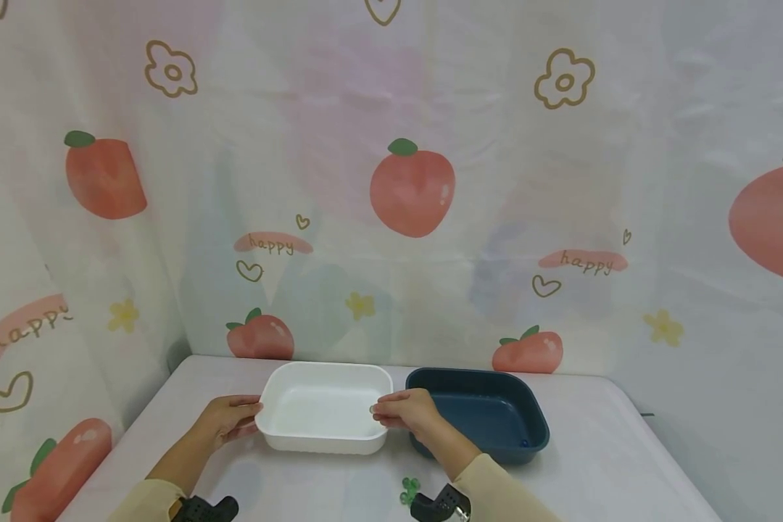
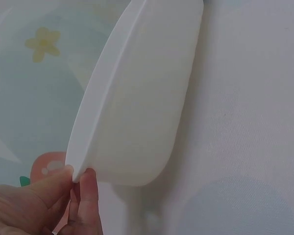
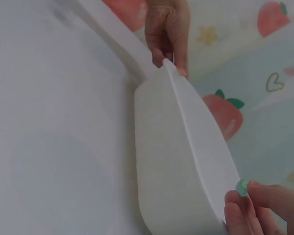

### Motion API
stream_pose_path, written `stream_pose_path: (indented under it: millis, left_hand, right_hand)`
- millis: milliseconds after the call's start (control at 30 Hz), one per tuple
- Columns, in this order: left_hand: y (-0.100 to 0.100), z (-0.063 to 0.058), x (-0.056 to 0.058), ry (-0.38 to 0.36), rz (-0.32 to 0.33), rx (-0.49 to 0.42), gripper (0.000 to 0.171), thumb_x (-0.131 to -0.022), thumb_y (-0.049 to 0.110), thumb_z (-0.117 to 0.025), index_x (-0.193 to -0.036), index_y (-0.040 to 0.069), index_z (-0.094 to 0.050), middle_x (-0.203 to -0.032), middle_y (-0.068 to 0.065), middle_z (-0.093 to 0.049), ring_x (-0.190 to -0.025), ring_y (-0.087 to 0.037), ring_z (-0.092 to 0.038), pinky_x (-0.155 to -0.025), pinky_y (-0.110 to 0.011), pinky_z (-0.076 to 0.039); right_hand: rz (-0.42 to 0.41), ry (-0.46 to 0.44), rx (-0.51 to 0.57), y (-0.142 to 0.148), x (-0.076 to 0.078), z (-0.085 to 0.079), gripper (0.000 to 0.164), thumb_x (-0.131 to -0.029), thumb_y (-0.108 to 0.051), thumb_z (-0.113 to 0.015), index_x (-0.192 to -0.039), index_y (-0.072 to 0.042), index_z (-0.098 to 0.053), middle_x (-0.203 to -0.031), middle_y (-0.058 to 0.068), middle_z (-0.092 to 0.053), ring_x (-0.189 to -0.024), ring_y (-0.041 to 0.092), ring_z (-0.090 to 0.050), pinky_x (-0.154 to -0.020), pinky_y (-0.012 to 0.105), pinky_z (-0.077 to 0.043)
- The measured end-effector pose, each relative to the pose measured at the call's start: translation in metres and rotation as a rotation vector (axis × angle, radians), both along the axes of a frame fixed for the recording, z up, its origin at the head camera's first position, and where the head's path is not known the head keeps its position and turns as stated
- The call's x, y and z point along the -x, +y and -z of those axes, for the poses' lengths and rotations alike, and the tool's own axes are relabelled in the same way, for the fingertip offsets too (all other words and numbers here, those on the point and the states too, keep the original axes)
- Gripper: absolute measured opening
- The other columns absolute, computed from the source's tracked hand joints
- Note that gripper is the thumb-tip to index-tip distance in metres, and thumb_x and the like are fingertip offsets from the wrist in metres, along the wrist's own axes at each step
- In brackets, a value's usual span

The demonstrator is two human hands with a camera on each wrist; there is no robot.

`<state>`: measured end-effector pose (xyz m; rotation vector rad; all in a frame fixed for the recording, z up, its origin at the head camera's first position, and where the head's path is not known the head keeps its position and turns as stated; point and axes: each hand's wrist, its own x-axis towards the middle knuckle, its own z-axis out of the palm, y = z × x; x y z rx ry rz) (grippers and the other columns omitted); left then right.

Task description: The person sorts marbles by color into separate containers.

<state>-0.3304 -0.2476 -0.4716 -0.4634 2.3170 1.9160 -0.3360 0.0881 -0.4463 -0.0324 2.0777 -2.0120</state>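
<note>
A white rectangular tray (image 1: 322, 444) with rounded corners sits near the middle of the table. My left hand (image 1: 228, 418) pinches its left rim, thumb above and fingers below, as the left wrist view shows. Over the tray's right end is my right hand (image 1: 407, 411), pinching a small translucent green bead (image 3: 242, 187) between thumb and finger. Its lower fingers overlap the rim; I cannot tell whether they grip it too. To the right stands a dark blue tray (image 1: 479, 446), partly behind my right hand and wrist, with a small blue bead (image 1: 524, 444) inside.
Several green bead-like pieces (image 1: 409, 490) lie on the white tabletop (image 1: 600, 449) near my right wrist. A printed cloth backdrop (image 1: 391, 304) with fruit and flower patterns rises behind the table. Each wrist carries a black camera mount.
</note>
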Motion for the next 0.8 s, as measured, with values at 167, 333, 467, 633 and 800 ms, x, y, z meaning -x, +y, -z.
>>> stream_pose_path:
  millis: [167,333,467,633,800]
  left_hand:
    - [-0.001,-0.0002,0.0004,0.008,-0.004,-0.023,0.047,-0.092,0.009,-0.068,-0.129,-0.015,-0.053,-0.094,-0.01,-0.073,-0.076,-0.016,-0.071,-0.072,-0.033,-0.063]
    - [0.001,-0.0015,-0.0008,0.012,0.002,-0.023,0.047,-0.093,0.009,-0.068,-0.129,-0.016,-0.052,-0.095,-0.012,-0.073,-0.076,-0.016,-0.071,-0.072,-0.033,-0.063]
    - [0.0011,-0.0006,-0.0017,0.012,-0.007,-0.022,0.046,-0.092,0.008,-0.068,-0.129,-0.015,-0.052,-0.093,-0.011,-0.073,-0.074,-0.016,-0.071,-0.071,-0.033,-0.063]
    - [0.0014,-0.0014,-0.0021,0.017,-0.004,-0.042,0.046,-0.093,0.006,-0.066,-0.13,-0.017,-0.051,-0.099,-0.02,-0.072,-0.077,-0.018,-0.072,-0.071,-0.033,-0.063]
    - [0.0028,-0.0036,-0.003,0.022,-0.007,-0.061,0.045,-0.094,0.004,-0.065,-0.13,-0.018,-0.05,-0.105,-0.025,-0.07,-0.078,-0.019,-0.072,-0.072,-0.033,-0.063]
  right_hand:
    - [0.034,-0.001,-0.001,-0.0024,0.0012,0.0009,0.025,-0.083,0.006,-0.073,-0.103,0.017,-0.064,-0.086,0.021,-0.074,-0.071,0.016,-0.073,-0.065,0.025,-0.062]
    - [0.063,0.003,-0.028,-0.0032,-0.0018,-0.0001,0.027,-0.082,0.005,-0.073,-0.104,0.018,-0.064,-0.09,0.024,-0.073,-0.074,0.019,-0.074,-0.066,0.027,-0.062]
    - [0.078,0.0,-0.036,-0.0046,-0.0046,-0.0016,0.027,-0.082,0.005,-0.073,-0.104,0.018,-0.064,-0.089,0.024,-0.073,-0.075,0.02,-0.074,-0.067,0.027,-0.062]
    - [0.083,0.009,-0.024,-0.0054,-0.0059,-0.001,0.026,-0.083,0.006,-0.072,-0.104,0.018,-0.064,-0.087,0.022,-0.074,-0.074,0.018,-0.074,-0.067,0.025,-0.062]
    - [0.081,0.013,-0.027,-0.0048,-0.0064,0.0005,0.027,-0.084,0.005,-0.072,-0.105,0.019,-0.064,-0.088,0.022,-0.074,-0.076,0.02,-0.074,-0.069,0.027,-0.062]
